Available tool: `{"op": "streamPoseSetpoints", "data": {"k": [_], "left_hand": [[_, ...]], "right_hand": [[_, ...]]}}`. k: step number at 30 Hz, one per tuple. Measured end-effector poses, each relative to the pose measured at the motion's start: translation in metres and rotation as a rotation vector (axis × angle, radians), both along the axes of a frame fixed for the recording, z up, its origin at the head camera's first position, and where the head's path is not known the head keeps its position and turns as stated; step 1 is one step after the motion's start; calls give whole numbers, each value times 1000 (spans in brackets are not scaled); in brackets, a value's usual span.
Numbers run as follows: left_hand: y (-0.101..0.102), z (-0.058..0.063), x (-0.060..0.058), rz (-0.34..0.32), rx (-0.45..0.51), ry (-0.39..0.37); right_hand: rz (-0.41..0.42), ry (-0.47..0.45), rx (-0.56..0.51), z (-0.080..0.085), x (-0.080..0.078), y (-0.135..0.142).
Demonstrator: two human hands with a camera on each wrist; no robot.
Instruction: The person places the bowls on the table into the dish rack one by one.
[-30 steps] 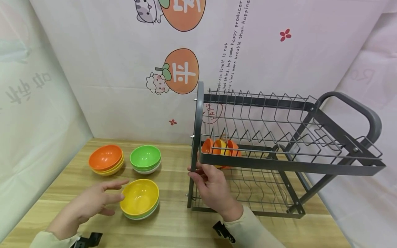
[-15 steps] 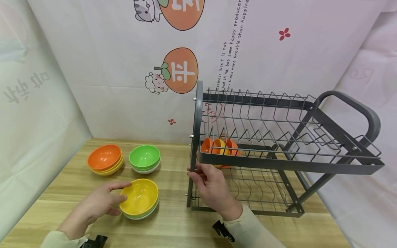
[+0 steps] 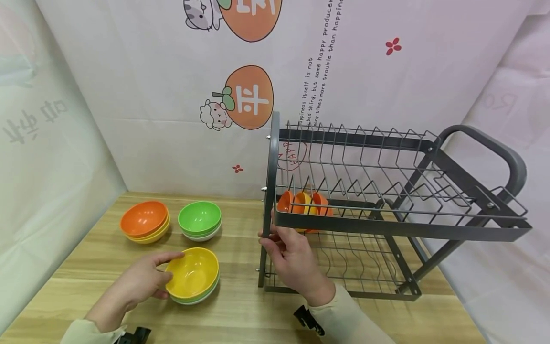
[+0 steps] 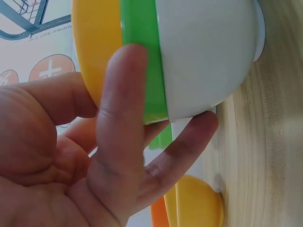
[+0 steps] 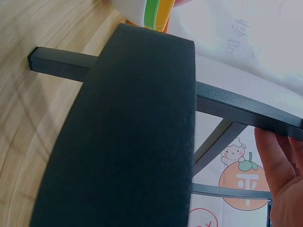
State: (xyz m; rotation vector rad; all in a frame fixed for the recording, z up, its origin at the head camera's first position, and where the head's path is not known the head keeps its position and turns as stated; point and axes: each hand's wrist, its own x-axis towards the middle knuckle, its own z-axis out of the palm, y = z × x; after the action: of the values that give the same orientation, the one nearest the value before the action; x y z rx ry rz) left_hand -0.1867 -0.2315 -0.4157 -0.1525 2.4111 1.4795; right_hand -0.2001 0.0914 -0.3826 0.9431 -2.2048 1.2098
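Note:
My left hand (image 3: 143,279) is at the left side of a bowl stack, a yellow bowl (image 3: 193,272) over a green bowl (image 4: 139,61) and a white bowl (image 4: 203,52). Its fingers are spread and mostly straight, with one fingertip against the green bowl's outer side and the thumb at the yellow rim. My right hand (image 3: 296,260) grips the left front upright of a dark grey two-tier dish rack (image 3: 404,232); some of its fingers are hidden behind that bar. In the right wrist view, fingers (image 5: 274,158) curl at a dark bar.
Behind the left hand, an orange bowl (image 3: 145,218) sits on yellow ones. Right of it, a green bowl (image 3: 199,217) tops another stack with white at its base. Several orange and yellow bowls (image 3: 304,204) stand on edge in the rack's lower tier. A printed cloth (image 3: 172,95) hangs behind the table.
My left hand has moved right, up to the yellow bowl's rim, its fingertips now overlapping it. My right hand stays on the rack; the bowls keep their places.

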Motion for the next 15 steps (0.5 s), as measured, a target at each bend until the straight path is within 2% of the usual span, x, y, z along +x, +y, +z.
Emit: {"op": "streamPoseSetpoints", "data": {"k": [5,15], "left_hand": [[1,1,0,-22,-29,17],[2,9,2,-48,6,28]], "right_hand": [[12,10,-7,1,0,0],[7,18,8,0,-1,1]]}}
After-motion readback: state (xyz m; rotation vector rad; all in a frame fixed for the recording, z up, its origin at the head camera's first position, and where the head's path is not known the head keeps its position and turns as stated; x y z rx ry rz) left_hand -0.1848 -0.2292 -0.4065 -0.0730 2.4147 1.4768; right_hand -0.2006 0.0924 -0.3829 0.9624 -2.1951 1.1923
